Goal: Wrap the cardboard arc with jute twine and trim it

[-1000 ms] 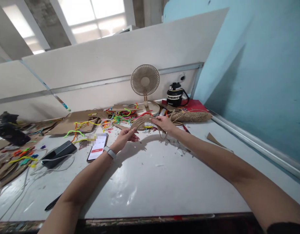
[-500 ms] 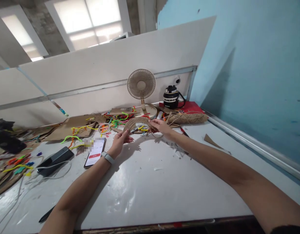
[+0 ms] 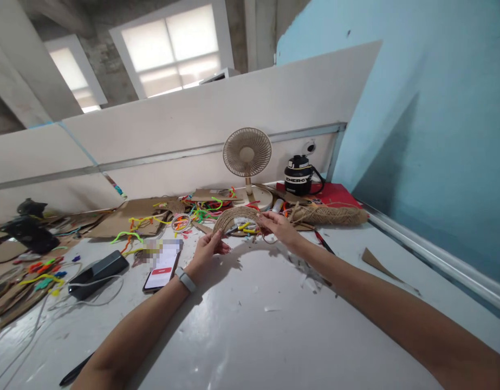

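An arch-shaped piece covered in rows of brown twine (image 3: 234, 215) is held up above the white table (image 3: 250, 336). My left hand (image 3: 210, 246) pinches its left end between thumb and fingers. At the other end, my right hand (image 3: 277, 225) is closed on its right side, and a loose loop of twine hangs just under those fingers. Through the arch's opening I see a yellow-handled tool (image 3: 246, 227) lying behind it. A wrapped bundle of jute twine (image 3: 331, 214) lies to the right, beyond my right hand.
A desk fan (image 3: 247, 153) and a black jug (image 3: 298, 176) stand at the back by the partition. Colourful pipe cleaners (image 3: 211, 205) and cardboard (image 3: 128, 216) clutter the left and rear. A phone (image 3: 163, 268) and dark box (image 3: 98, 275) lie near my left arm.
The camera view has shifted, so the scene sits lower and further right. Both hands keep hold of the twine-covered arch, almost unmoved over the table.
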Available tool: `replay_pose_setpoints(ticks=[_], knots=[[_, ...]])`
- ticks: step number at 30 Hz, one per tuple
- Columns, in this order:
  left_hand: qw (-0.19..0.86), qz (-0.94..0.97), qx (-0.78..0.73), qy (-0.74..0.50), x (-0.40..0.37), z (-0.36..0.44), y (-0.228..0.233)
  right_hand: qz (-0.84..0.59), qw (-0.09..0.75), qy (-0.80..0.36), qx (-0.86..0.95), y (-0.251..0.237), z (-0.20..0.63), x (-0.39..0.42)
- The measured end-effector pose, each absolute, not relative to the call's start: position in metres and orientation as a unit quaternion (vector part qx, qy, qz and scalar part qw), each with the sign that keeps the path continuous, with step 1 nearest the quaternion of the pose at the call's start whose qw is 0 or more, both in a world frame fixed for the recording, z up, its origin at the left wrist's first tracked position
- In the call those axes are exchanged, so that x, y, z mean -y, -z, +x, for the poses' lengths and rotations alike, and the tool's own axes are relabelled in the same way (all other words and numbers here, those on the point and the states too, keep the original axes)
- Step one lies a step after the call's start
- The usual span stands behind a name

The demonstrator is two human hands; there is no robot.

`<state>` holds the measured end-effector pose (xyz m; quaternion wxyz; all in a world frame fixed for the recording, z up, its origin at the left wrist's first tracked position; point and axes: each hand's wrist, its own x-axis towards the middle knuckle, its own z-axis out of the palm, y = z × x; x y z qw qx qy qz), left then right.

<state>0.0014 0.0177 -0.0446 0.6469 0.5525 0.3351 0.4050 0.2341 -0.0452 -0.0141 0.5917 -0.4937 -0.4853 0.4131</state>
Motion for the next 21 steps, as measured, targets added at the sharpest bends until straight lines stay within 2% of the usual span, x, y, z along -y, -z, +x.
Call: replay_pose_setpoints(ticks=[21], knots=[[0.682, 0.515, -0.349, -0.383, -0.0128, 0.0079, 0.0496, -0.523, 0.566, -0.450, 0.452, 0.0139, 0.2387, 0.0500]])
